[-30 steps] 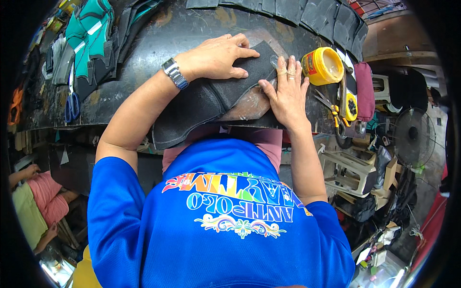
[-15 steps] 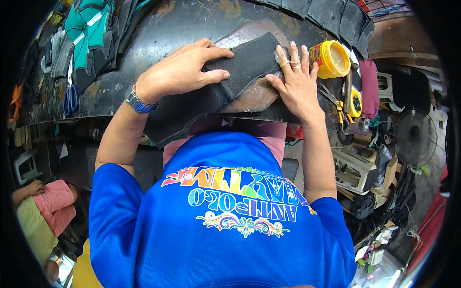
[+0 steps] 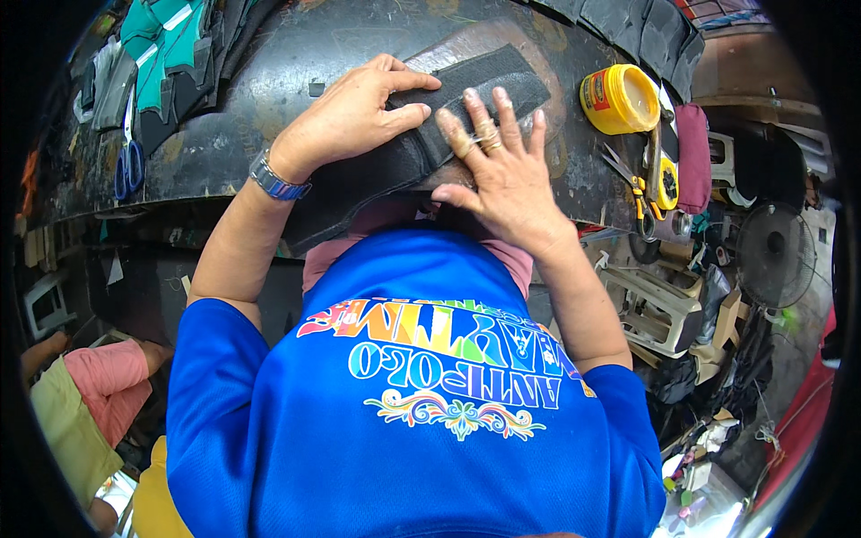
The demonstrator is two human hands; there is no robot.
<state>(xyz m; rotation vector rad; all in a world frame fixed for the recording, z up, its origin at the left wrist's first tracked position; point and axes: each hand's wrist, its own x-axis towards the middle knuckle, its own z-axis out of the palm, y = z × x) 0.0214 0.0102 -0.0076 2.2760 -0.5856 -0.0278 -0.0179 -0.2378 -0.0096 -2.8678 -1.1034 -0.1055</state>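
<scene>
A black fabric piece with stitched edges (image 3: 525, 81) lies on a worn brown board (image 3: 466, 40) at the table's near side. Its left part (image 3: 359, 197) hangs over the table edge towards my lap. My left hand (image 3: 345, 121) holds the piece down at its left edge, thumb and forefinger on it, the other fingers curled. Over the piece's right half, my right hand (image 3: 507, 175) is spread flat with fingers apart, pale residue on its fingertips and a band round one finger. Whether its palm touches the piece I cannot tell.
At right stand an open yellow jar (image 3: 596, 99), scissors (image 3: 642, 202), a yellow tape measure (image 3: 667, 184) and a maroon bundle (image 3: 692, 157). Blue-handled scissors (image 3: 130, 170) and teal pieces (image 3: 166, 36) lie left. Black pieces (image 3: 646, 40) line the far right. Another person (image 3: 108, 386) sits lower left.
My right hand has moved left and nearer, from the piece's right end beside the jar onto its middle. My left hand has stayed in nearly the same place.
</scene>
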